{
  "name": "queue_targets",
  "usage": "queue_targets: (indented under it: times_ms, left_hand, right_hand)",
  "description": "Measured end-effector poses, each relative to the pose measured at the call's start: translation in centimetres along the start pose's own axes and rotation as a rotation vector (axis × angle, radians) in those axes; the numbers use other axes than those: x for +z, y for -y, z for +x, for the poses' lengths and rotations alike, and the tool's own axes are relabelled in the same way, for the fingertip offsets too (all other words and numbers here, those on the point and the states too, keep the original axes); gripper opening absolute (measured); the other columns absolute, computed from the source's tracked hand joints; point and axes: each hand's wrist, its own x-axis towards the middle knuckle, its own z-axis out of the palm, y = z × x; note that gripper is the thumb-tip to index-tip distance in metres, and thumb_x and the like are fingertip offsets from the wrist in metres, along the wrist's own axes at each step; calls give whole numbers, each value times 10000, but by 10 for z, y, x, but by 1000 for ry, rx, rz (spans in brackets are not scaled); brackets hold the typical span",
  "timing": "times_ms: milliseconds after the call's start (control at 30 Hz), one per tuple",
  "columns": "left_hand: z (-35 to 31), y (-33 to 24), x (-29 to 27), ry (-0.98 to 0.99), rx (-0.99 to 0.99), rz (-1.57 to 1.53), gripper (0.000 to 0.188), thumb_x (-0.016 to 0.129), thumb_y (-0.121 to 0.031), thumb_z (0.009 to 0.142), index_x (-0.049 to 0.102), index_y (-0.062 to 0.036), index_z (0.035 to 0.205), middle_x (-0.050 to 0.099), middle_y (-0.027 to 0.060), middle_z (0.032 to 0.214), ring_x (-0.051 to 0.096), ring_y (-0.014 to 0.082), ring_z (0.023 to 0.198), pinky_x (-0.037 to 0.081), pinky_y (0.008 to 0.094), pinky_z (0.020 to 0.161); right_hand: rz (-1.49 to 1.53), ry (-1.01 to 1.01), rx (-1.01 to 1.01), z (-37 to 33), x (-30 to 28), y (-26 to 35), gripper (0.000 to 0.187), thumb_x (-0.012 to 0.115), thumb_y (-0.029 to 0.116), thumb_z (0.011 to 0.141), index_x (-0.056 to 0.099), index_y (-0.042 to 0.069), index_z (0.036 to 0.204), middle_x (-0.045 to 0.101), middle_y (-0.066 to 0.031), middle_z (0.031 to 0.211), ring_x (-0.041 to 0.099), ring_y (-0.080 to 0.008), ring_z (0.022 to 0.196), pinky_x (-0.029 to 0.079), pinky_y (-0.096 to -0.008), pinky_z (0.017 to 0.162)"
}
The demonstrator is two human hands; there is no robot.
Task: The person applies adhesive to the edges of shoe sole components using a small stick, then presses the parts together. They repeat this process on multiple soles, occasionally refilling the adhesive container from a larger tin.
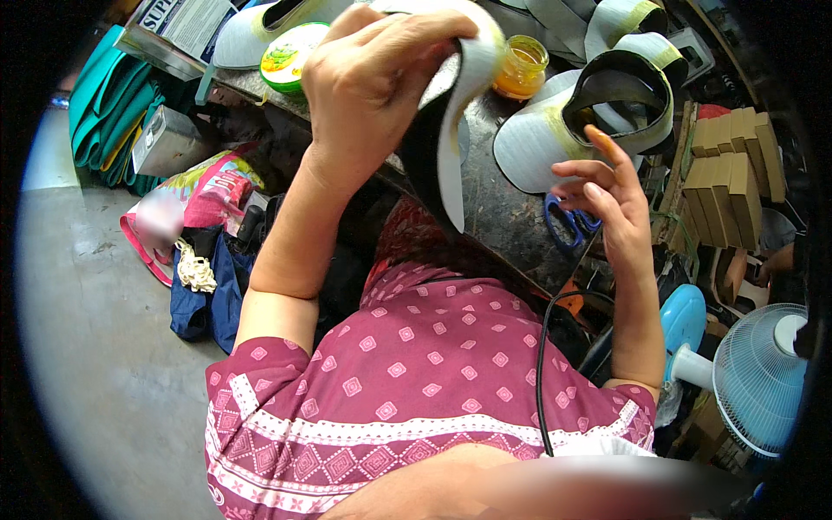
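Note:
My left hand (368, 82) is raised over the near edge of the workbench, its fingers closed on a curved pale grey piece (451, 156). That piece is lined in black and has a yellowish edge; it resembles a shoe upper or a visor. My right hand (611, 195) is held up with fingers apart and nothing in them, an orange-yellow smear on one fingertip. Beside it lies a similar pale piece (533, 143) with a black-rimmed opening. An uncapped glass jar (521, 68) of yellow-orange paste stands behind. Blue-handled scissors (559, 227) rest below my right hand.
More pale pieces (620, 26) crowd the back of the bench. A round green-and-white tub (290, 59) stands left of my left hand. Stacked tan blocks (724, 195) and a fan (763, 377) are at right. Bags (204, 295) and folded green material (108, 113) are at left.

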Motion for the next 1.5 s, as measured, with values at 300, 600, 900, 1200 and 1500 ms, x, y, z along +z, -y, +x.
queue_targets:
  times_ms: [300,600,900,1200,1500]
  left_hand:
    - [29,5,50,611,-551,-1424,320,674,-137,903,655,-10,1196,696,57,1153,621,120,1075,460,276,958]
    - [7,32,135,568,-217,-687,216,591,-17,822,673,-57,1017,668,30,936,624,139,879,507,274,799]
    - [-6,28,121,332,-101,-336,150,727,-84,818,657,-47,945,639,129,905,676,307,883,548,384,767]
    - [-36,51,77,370,-234,10,318,755,-218,809,630,-77,1065,638,128,1046,603,332,1060,484,436,926]
    - [-3,90,135,547,-251,-25,1171,907,-447,569,330,17,1476,629,220,1242,567,392,1185,437,428,1052]
  right_hand:
    - [-37,-328,-240,-28,-23,4,628,526,52,975,255,67,1541,589,-166,1306,619,-209,1110,520,-348,939]
    - [-311,-497,-292,-32,-23,-6,688,546,-24,943,234,52,1552,555,-128,1261,592,-201,1081,457,-352,995]
    - [-602,-506,-506,-22,-2,-8,722,556,-52,904,227,12,1544,518,-150,1316,555,-225,1135,457,-362,995]
    - [-773,-167,-581,14,35,6,703,658,-56,810,415,17,1465,620,-177,1214,614,-283,1070,505,-391,928]
    - [-791,-50,-722,25,52,12,701,683,-46,813,410,25,1455,613,-212,1236,645,-336,1069,541,-407,905]
